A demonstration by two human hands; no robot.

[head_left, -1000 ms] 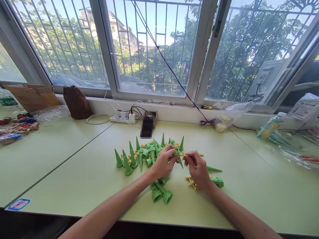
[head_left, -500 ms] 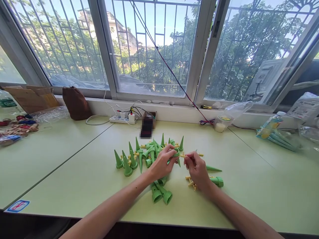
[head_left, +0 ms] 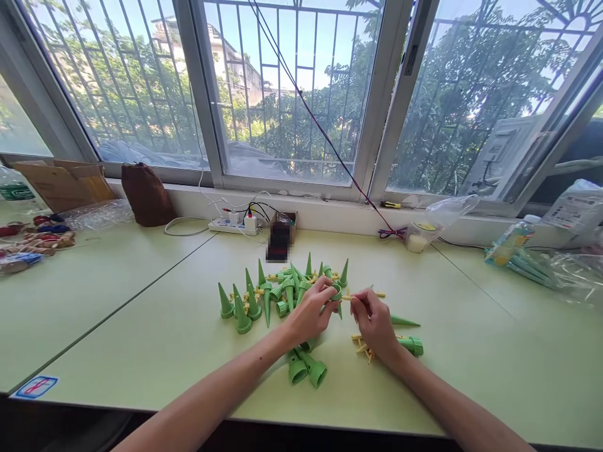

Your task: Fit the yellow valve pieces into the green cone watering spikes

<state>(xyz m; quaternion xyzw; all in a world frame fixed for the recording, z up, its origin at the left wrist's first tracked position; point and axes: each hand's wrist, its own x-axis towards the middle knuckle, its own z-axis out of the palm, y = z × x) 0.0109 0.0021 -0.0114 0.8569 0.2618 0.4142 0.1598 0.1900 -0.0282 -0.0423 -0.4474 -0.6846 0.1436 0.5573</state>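
1. Nearest, on the table [head_left: 141,351], two green spikes [head_left: 306,369] lie side by side just below the left wrist. Their open ends face the viewer and their tips are hidden under the arm.
2. Under the right wrist lie loose yellow pieces [head_left: 362,346]. Just right of them is a capped spike [head_left: 412,344] on its side.
3. The left hand [head_left: 308,314] is raised off the table, fingers closed around the held green spike [head_left: 336,294]. The round collar sits at the fingertips. The long axis runs steeply, collar up and point slanting down into the gap between the hands.
4. The right hand [head_left: 374,320] is just to the right. Its thumb and forefinger are pinched together on a thin yellow part [head_left: 349,297], which sticks out to the left of the fingertips and lies nearly level.
5. The free end of the yellow part points straight at the collar, crossing the spike's axis. Whether it touches or stops just short cannot be told. Both hands are about equally near the meeting point.
6. Right of the right fingers, a lone spike [head_left: 404,321] lies flat, tip pointing away to the right.
7. Beyond the left fingertips is the pile of spikes [head_left: 287,284]. Further left, a few upright cones [head_left: 241,317] stand apart from it.
8. Farthest, by the window, are a power strip [head_left: 233,225] and a brown bag [head_left: 146,194].
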